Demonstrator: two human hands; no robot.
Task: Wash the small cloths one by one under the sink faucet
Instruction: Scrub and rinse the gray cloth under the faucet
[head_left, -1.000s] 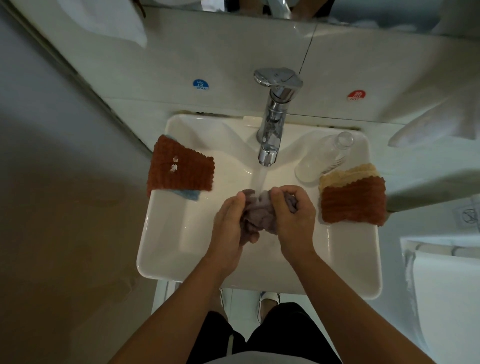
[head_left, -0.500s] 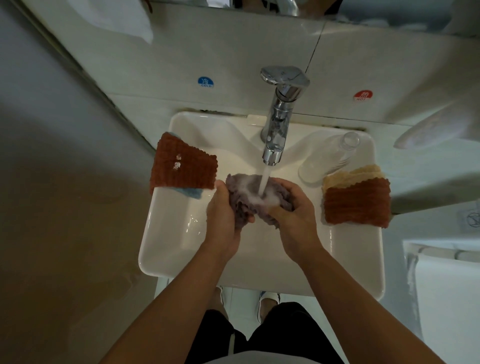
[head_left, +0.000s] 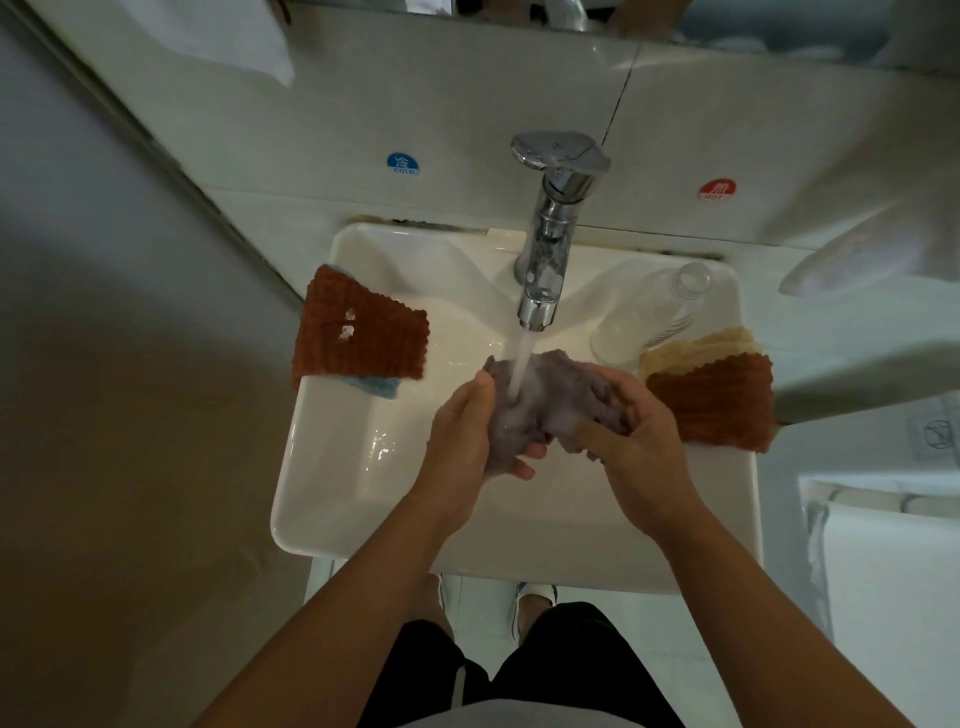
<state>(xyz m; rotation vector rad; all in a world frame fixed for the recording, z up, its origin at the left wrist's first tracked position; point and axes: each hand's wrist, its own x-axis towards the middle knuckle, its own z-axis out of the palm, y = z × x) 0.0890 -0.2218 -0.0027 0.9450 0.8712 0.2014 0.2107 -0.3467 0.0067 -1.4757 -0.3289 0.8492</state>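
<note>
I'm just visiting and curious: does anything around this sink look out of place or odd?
Two things. A clear bottle lies tipped on its side on the sink rim, right of the faucet. And the rust cloth draped over the left rim has small white specks on it; I can't tell what they are.

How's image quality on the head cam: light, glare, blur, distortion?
Head view: dim overall, left wall in shadow; glare on the chrome faucet and wet sink. Head view: wide-angle bends the sink edges. Head view: the purple cloth and water stream are soft with motion, gripped by left hand and right hand; white shape at upper right is out of focus.
</note>
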